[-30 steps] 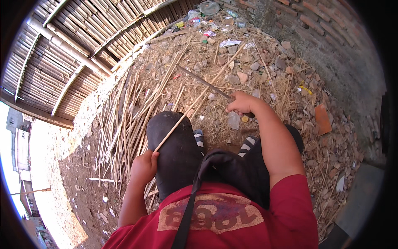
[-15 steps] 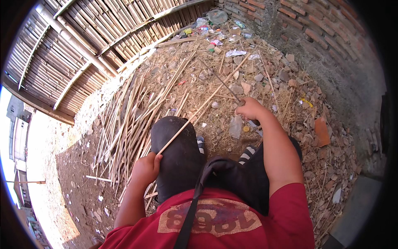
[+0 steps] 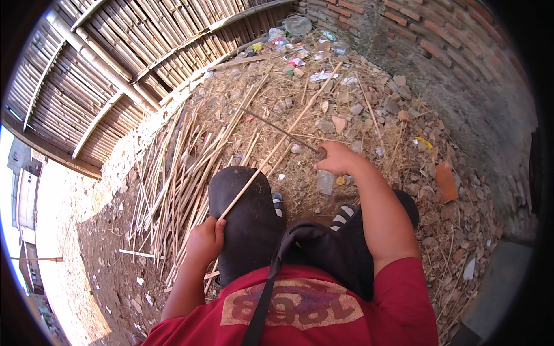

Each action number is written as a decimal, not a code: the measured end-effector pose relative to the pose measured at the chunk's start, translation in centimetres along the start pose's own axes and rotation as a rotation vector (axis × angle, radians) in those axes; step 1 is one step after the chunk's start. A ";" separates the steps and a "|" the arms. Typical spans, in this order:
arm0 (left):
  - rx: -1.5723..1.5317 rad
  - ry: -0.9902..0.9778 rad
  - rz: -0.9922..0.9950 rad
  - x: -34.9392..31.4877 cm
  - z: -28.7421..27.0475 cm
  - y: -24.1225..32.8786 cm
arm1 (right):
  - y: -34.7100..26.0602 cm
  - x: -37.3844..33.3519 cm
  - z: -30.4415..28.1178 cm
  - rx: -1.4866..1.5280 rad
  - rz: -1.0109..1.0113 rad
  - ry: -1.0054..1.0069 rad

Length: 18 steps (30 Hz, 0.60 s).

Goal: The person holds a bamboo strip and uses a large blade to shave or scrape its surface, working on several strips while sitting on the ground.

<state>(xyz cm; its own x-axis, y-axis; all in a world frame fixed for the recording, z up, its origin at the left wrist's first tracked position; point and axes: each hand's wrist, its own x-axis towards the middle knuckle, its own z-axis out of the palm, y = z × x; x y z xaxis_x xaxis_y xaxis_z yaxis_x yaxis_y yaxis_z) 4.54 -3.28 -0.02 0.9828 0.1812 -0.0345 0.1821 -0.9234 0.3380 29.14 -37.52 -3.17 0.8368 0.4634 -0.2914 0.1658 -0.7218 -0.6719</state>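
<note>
The left hand (image 3: 206, 241), at near left, is closed around a pale stick (image 3: 254, 177), while the right hand (image 3: 340, 157), farther right, grasps a thin dark blade (image 3: 266, 121) with curled fingers.

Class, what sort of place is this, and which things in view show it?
Probably a rough outdoor yard: a brick wall stands on the right, a slatted panel on the upper left, and the stony ground is strewn with litter.
</note>
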 end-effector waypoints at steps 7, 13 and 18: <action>-0.003 0.027 0.086 0.3 0.0 -0.4 | 1.3 0.0 -0.2 0.106 0.181 -0.183; 0.024 -0.029 0.018 0.1 -0.5 0.5 | -0.6 0.0 1.6 -0.140 -0.035 -0.079; -0.017 -0.033 0.022 0.4 -0.3 -0.1 | -1.6 -0.3 0.9 -0.118 0.003 -0.225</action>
<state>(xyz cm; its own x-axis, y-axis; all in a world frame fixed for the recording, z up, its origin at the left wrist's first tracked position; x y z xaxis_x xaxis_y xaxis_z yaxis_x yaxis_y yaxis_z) 4.89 -3.03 0.25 0.9871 0.1494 -0.0577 0.1602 -0.9210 0.3552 28.13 -36.08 -2.57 0.7025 0.5544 -0.4463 0.2342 -0.7722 -0.5906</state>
